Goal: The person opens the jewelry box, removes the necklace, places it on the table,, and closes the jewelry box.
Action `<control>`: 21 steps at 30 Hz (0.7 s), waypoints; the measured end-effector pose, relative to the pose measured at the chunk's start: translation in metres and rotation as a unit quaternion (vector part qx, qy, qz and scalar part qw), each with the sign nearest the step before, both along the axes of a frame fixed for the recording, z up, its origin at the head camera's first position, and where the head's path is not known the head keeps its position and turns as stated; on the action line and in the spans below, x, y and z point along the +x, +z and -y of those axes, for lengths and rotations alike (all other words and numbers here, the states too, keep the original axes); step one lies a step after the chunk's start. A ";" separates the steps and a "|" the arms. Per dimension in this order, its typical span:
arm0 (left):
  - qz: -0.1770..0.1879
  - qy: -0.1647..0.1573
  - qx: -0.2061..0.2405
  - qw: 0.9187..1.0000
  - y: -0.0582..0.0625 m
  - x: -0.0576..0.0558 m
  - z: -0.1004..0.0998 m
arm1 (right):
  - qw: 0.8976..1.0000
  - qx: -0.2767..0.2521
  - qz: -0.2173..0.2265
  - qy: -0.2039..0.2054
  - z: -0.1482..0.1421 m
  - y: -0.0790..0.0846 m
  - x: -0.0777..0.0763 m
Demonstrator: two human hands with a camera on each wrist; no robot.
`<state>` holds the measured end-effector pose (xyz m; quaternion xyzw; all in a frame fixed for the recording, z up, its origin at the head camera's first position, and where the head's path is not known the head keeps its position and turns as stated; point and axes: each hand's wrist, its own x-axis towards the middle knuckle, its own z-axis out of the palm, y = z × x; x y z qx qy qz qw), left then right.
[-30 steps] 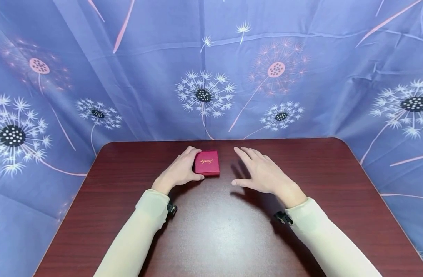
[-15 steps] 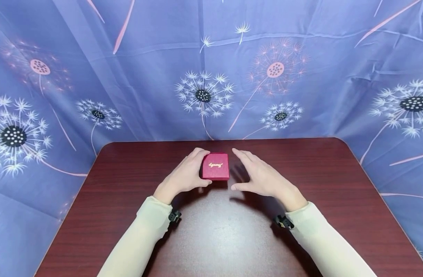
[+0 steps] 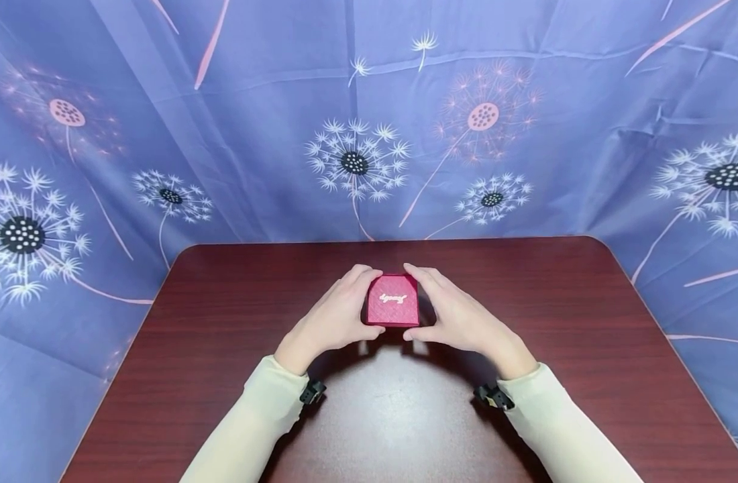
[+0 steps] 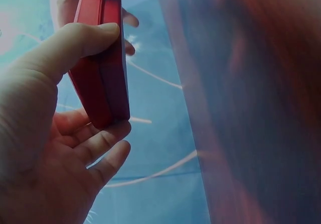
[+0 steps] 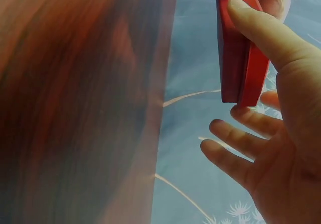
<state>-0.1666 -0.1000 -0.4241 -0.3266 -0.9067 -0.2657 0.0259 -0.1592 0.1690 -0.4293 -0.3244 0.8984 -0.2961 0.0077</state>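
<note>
A small red jewelry box [image 3: 393, 311] with slanted gold lettering on its lid is held between the two hands, over the far middle of the table. My left hand [image 3: 335, 316] grips its left side, with the thumb on the near face and fingertips at the far edge. In the left wrist view the box [image 4: 103, 91] looks closed, a seam running along its side. My right hand [image 3: 465, 318] pinches the right side: in the right wrist view its thumb lies across the box [image 5: 234, 68], a fingertip meets the opposite edge, and the other fingers are spread.
The dark red wooden table [image 3: 182, 376] has rounded far corners and a glare patch near its middle. Behind it hangs a blue dandelion-print cloth [image 3: 260, 134]. Dark wrist-worn devices [image 3: 312, 392] sit at both cuffs.
The left hand has brought the box up, to the right and nearer. The right hand has stayed nearly in place, narrowed its grasp, and now takes hold of the box's right side.
</note>
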 end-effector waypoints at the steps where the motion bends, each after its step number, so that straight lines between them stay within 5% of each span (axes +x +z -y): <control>1: 0.000 0.000 -0.001 1.000 0.000 0.002 -0.001 | 1.000 0.000 -0.001 0.001 0.000 0.000 0.001; 21: -0.013 0.012 -0.002 1.000 -0.011 0.023 -0.014 | 1.000 -0.006 -0.016 0.002 -0.005 -0.002 0.016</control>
